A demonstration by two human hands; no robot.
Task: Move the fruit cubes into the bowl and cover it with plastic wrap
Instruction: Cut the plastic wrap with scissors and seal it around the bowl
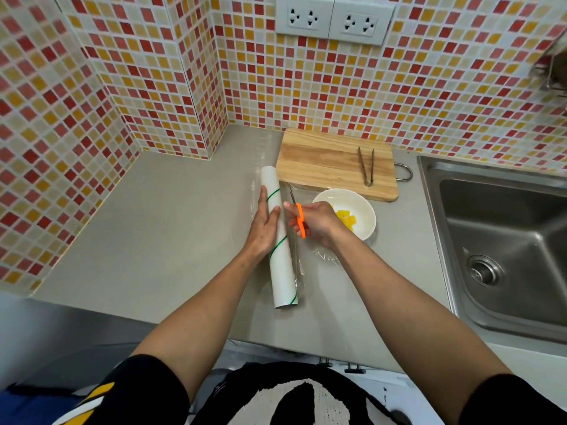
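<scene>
A white bowl [365, 210] holds several yellow fruit cubes [346, 218] on the grey counter in front of the wooden cutting board [325, 161]. A white roll of plastic wrap [280, 259] with green stripes lies left of the bowl, and a clear sheet [325, 256] is drawn from it across the bowl. My left hand [265, 228] presses on the roll. My right hand [316, 222] grips orange-handled scissors [300, 220], their blades pointing away along the sheet beside the roll.
Metal tongs [367, 167] lie on the cutting board. A steel sink [503, 240] fills the right side. Tiled walls close the back and left, with two sockets [333, 18] above. The counter's front edge runs below the roll.
</scene>
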